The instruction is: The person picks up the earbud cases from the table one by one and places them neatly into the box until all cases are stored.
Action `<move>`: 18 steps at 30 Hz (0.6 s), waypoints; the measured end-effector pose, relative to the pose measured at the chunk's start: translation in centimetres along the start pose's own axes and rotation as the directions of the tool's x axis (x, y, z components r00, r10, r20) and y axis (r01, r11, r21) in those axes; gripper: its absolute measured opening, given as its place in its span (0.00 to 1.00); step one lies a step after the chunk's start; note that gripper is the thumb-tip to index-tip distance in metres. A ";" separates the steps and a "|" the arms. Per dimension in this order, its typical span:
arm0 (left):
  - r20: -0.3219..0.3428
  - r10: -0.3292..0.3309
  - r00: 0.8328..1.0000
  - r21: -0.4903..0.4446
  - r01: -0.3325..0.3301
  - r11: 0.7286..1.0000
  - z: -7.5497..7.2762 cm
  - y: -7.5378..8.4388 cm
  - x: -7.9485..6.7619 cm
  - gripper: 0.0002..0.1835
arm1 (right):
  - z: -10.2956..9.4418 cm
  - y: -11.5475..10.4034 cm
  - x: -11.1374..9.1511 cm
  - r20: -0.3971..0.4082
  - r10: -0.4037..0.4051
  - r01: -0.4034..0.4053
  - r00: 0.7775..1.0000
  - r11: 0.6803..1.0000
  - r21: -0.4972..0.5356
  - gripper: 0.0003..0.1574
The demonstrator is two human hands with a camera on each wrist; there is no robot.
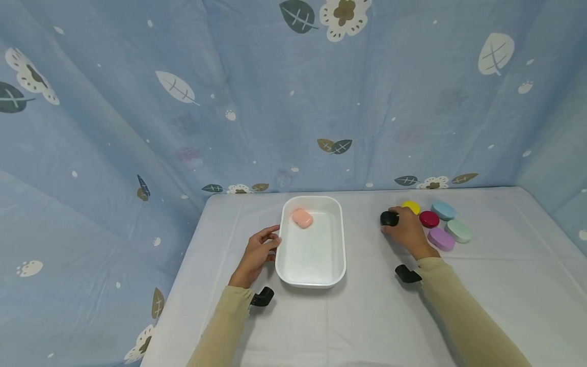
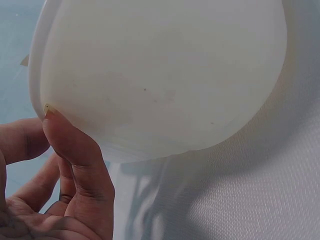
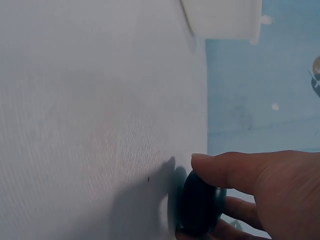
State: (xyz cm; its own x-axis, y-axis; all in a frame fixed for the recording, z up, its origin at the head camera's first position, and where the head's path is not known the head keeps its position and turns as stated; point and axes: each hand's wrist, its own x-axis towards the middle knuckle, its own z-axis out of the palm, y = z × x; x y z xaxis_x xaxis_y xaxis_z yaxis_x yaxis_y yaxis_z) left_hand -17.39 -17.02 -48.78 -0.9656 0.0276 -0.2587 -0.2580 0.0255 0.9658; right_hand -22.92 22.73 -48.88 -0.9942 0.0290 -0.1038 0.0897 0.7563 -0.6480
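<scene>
My two tan sleeves come nearest the camera, running in from the bottom edge, which cuts them off. My right grip has closed on a black rounded object, thumb on one side and fingers on the other. It sits at my fingertips, well clear of my palm, to the right of the white tray. My left grip pinches the tray's left rim between bent thumb and forefinger; the tray carries a pink piece towards its far left corner.

Right of the black object, on the tabletop, a yellow piece is partly hidden behind my right grip; red, blue, green and purple pieces cluster beside it. In the right wrist view, the bottom edge crops my lower fingertips, and I cannot tell whether the black object touches the tabletop. The left wrist view shows only part of the tray.
</scene>
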 end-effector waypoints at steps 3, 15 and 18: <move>0.000 0.003 1.000 -0.003 -0.003 1.000 0.0 0.0 0.0 0.24 | 0.0 -0.4 -0.2 0.013 0.004 -0.005 1.000 1.000 0.010 0.41; -0.004 0.002 1.000 -0.004 -0.002 1.000 0.0 -0.1 0.2 0.23 | -0.1 -3.6 -1.3 -0.024 -0.110 0.110 0.994 0.993 0.034 0.39; 0.000 0.006 1.000 -0.007 -0.006 1.000 -0.1 -0.2 0.1 0.23 | 0.1 -4.8 -1.6 -0.028 -0.127 0.128 0.991 0.991 0.041 0.39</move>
State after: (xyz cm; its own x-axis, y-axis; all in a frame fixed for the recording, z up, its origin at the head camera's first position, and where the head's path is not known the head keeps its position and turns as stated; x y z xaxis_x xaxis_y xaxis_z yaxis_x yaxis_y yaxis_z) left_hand -17.42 -17.13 -49.00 -0.9672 0.0276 -0.2526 -0.2522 0.0183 0.9675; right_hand -21.76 19.02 -45.71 -0.9988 -0.0493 0.0005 -0.0362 0.7263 -0.6864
